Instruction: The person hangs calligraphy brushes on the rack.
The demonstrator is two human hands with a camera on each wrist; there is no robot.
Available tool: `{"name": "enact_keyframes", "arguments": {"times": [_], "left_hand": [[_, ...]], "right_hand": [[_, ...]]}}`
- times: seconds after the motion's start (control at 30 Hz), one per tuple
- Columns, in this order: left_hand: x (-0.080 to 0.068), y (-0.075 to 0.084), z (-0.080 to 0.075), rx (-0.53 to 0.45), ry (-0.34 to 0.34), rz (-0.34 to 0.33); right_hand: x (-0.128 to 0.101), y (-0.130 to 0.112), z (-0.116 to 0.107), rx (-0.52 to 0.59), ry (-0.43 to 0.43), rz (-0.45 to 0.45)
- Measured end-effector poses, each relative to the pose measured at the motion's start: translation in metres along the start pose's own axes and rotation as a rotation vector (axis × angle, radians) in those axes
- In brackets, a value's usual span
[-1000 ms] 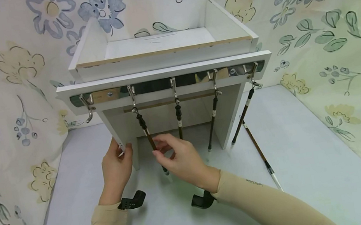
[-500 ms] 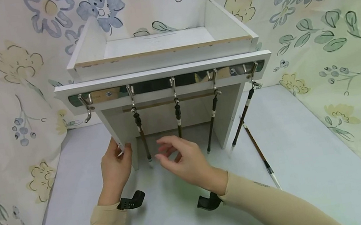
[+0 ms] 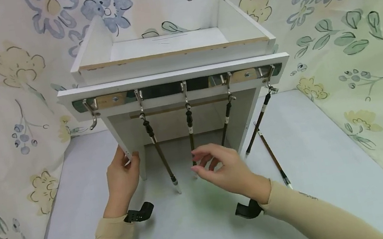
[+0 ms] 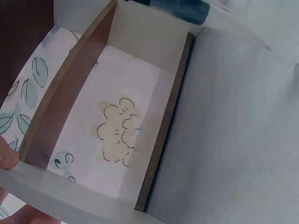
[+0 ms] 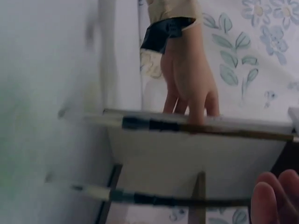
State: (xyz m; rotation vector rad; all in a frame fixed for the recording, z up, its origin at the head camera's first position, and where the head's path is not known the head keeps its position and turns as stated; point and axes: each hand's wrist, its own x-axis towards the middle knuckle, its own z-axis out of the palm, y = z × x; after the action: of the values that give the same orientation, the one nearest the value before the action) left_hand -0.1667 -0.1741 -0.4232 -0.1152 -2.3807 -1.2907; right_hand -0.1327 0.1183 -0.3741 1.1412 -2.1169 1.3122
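Observation:
My left hand [image 3: 121, 176] grips the left side panel [image 3: 139, 161] of a white wooden rack, thumb and fingers on either side of it. Several calligraphy brushes hang by loops from the rack's hooks, tips down. The leftmost brush [image 3: 161, 153] slants to the right, nothing holding it. My right hand [image 3: 225, 168] is raised at the middle brush [image 3: 190, 130], its fingers loosely bent with thumb and forefinger apart. Their tips overlap this brush in the head view. In the right wrist view, the fingers [image 5: 275, 198] show at the lower right, beside the end of a brush [image 5: 154, 199].
Two more brushes hang at the right, one a dark brush [image 3: 227, 116], the other a brown-handled brush [image 3: 258, 125]. A loose brush [image 3: 272, 156] lies on the white table [image 3: 195, 236]. The leftmost hook [image 3: 91, 114] holds nothing. Flowered cloth [image 3: 362, 59] surrounds the rack.
My right hand has come away from the leftmost brush and moved right to the middle one. The leftmost brush has swung about on its hook. My left hand has stayed in place.

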Motion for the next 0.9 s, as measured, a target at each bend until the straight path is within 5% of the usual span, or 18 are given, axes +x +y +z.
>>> {"name": "enact_keyframes", "arguments": {"times": [0.3,0.47,0.67,0.9], "left_hand": [[0.001,0.001,0.0,-0.004,-0.001,0.011],[0.0,0.001,0.0,-0.004,-0.006,0.008],[-0.001,0.0,0.0,0.001,-0.009,-0.001],[0.0,0.0,0.0,-0.008,-0.009,-0.008]], "right_hand": [[-0.026,0.02,-0.051,-0.034,0.011,-0.06],[-0.029,0.011,-0.074,-0.054,0.033,-0.073],[-0.035,0.001,-0.094,-0.1,0.034,-0.054],[-0.064,0.022,-0.109,-0.158,0.056,0.024]]}}
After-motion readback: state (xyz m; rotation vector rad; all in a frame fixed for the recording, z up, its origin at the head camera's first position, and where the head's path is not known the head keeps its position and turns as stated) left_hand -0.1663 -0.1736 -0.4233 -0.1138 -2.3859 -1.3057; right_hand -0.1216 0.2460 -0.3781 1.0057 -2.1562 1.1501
